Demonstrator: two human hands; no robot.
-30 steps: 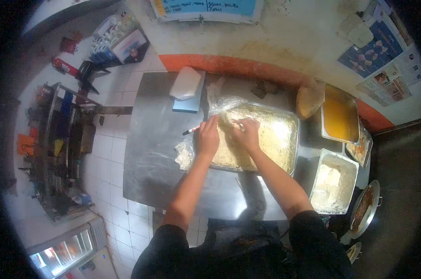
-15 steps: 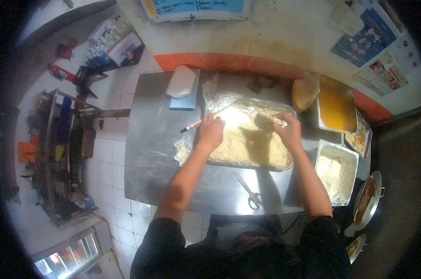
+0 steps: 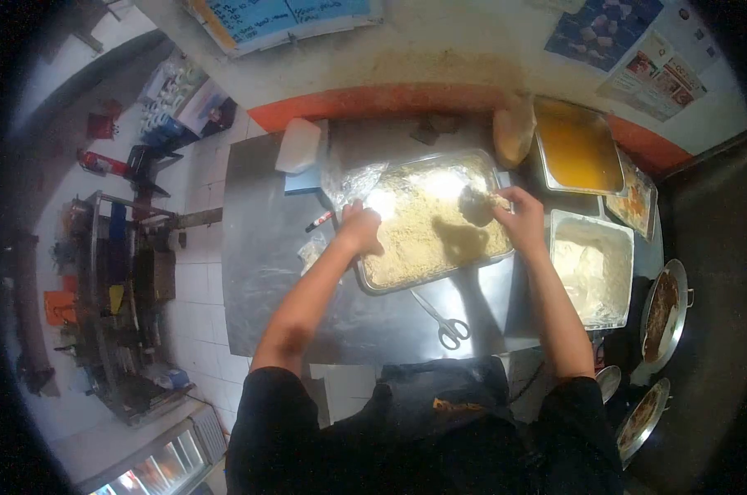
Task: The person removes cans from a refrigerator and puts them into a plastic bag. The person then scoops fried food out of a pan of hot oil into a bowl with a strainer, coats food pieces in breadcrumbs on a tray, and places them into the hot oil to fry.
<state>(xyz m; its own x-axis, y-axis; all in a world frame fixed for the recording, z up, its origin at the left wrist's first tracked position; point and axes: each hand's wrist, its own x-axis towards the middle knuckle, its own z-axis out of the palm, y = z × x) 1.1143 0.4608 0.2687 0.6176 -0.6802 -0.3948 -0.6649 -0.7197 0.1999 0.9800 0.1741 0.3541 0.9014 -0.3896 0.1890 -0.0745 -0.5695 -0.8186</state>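
Note:
A shallow metal tray [image 3: 390, 287] filled with pale yellow crumbs [image 3: 419, 247] lies on the steel table. My left hand [image 3: 359, 228] is at the tray's left rim, its thumb over the crumbs and its fingers closed about the edge. Crumpled clear plastic [image 3: 359, 183] lies at the upper left corner, by that hand. Over the tray's right side, my right hand [image 3: 522, 221] pinches a small piece, partly dark from shadow, which I cannot make out. A marker pen [image 3: 318, 221] rests left of my left hand. Scissors [image 3: 448, 324] lie in front of the tray.
A white container of pale powder [image 3: 590, 309] and a deep pan of orange-yellow liquid [image 3: 580, 153] stand on the right. A white block-shaped thing [image 3: 299, 147] sits at the back left, near a small plastic bag [image 3: 312, 252]. Round pans [image 3: 664, 313] stand beyond the right edge.
The tray now sits at a slight angle, its right side farther back. My left hand has shifted along the left rim, away from the marker. My right hand stays over the tray's right side.

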